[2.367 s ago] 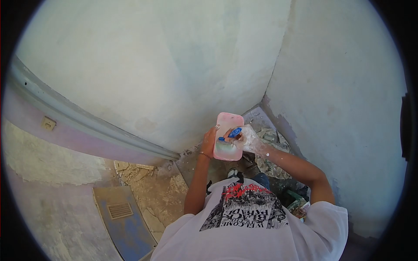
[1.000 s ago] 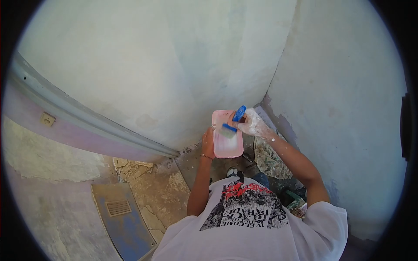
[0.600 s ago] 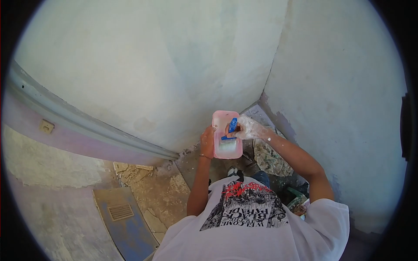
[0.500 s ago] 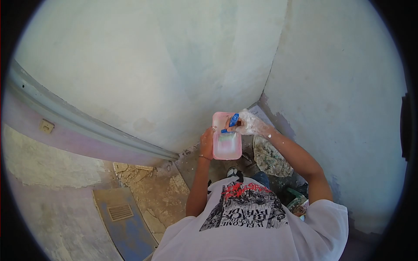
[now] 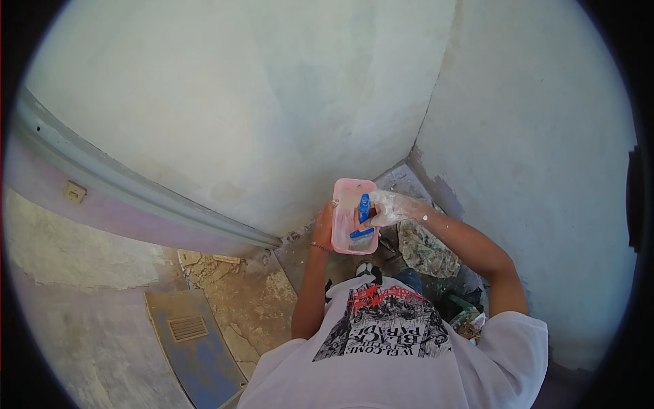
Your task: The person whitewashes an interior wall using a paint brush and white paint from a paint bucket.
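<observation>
A shallow pink tray (image 5: 346,225) is gripped along its left side by my left hand (image 5: 323,228), in front of my body. White residue coats the inside of the tray. My right hand (image 5: 387,208), smeared with white paste, closes round the blue handle of a putty knife (image 5: 364,208). Its wide blade points down over the lower part of the tray, close to the tray floor. Some of the fingers on the handle are hidden.
A pale, patchily coated wall (image 5: 204,123) meets another wall (image 5: 531,170) at a corner ahead. Stained sheeting (image 5: 426,249) lies on the floor to my right. A blue panel with a vent (image 5: 187,330) and broken rubble (image 5: 211,269) are at lower left.
My right hand has moved the putty knife down within the tray, and its handle now stands more upright. The tray has shifted slightly down while my left hand keeps its grip.
</observation>
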Available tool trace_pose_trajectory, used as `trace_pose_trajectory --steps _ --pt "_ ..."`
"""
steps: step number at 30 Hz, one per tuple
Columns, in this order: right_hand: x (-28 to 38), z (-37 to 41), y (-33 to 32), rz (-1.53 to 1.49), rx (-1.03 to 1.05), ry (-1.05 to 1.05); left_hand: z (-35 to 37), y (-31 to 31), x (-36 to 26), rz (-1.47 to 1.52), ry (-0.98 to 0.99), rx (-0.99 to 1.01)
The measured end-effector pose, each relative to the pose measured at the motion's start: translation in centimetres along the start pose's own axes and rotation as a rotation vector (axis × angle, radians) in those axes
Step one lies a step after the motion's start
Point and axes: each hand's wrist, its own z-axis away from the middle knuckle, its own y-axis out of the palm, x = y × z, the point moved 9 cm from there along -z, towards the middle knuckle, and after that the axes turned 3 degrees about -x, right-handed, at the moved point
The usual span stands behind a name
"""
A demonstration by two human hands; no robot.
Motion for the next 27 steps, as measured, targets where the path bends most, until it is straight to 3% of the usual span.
trace_pose_trajectory --steps 5,7,10,12,13,15,17,20,24,27 --pt "1.1 0.4 -1.0 0.038 -0.025 -0.128 -0.7 -0.1 0.4 -0.057 0.02 0.046" --pt "2.6 0.7 -2.3 0.202 -0.141 -0.212 -0.4 0.0 0.1 -0.083 0.035 0.061" --pt "3.5 1.1 -4.7 0.273 -0.266 -0.162 0.2 0.3 0.5 -0.023 -0.025 0.078" --pt "3.3 1.2 -5.5 0.267 -0.302 -0.09 0.3 0.4 0.9 0.021 -0.078 0.078" --pt "3.4 1.4 -6.3 0.124 -0.391 -0.128 0.1 0.3 1.5 0.022 -0.081 0.08" --pt "4.1 1.5 -6.8 -0.019 -0.47 -0.166 -0.4 0.5 1.1 0.06 0.069 0.067" --pt "6.5 2.6 -7.0 0.299 -0.661 -0.232 -0.4 1.0 1.0 0.064 0.126 0.037" --pt "5.3 2.2 -4.4 0.518 -0.724 -0.308 -0.5 1.2 1.1 0.073 0.185 -0.017" --pt "4.8 2.5 -2.0 0.385 -0.676 -0.361 -1.0 0.8 1.4 0.049 0.213 -0.072" --pt "2.9 2.4 -3.7 0.142 -0.732 -0.152 -0.7 0.5 1.5 0.049 0.197 -0.125"
